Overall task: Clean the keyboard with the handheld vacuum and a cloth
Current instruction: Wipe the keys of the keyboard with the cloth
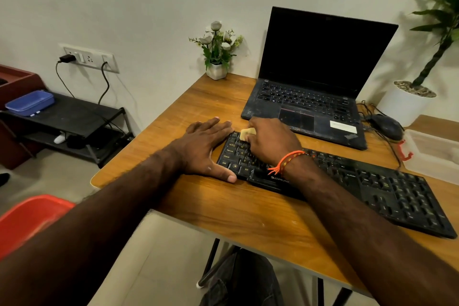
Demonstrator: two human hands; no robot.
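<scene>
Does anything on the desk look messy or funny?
Yes. The laptop looks dusty and smudged around its keys and touchpad. The keyboard lies at a slant across the table, its far right end reaching the edge. The right hand rubs a cloth on it while the left hand steadies it.

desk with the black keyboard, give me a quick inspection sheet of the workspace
surface: wooden desk, scuffed.
job's things: black keyboard lies at an angle; pale cloth on its left end; vacuum nothing seen.
clutter: open laptop, screen dark; mouse; clear tub; small flower pot.
grippers: left hand flat, steadying the keyboard's left edge; right hand pinches the cloth.
cables: mouse lead on the desk; two leads at the wall socket.
surroundings: black rack with blue tray, red chair, potted plant.
</scene>
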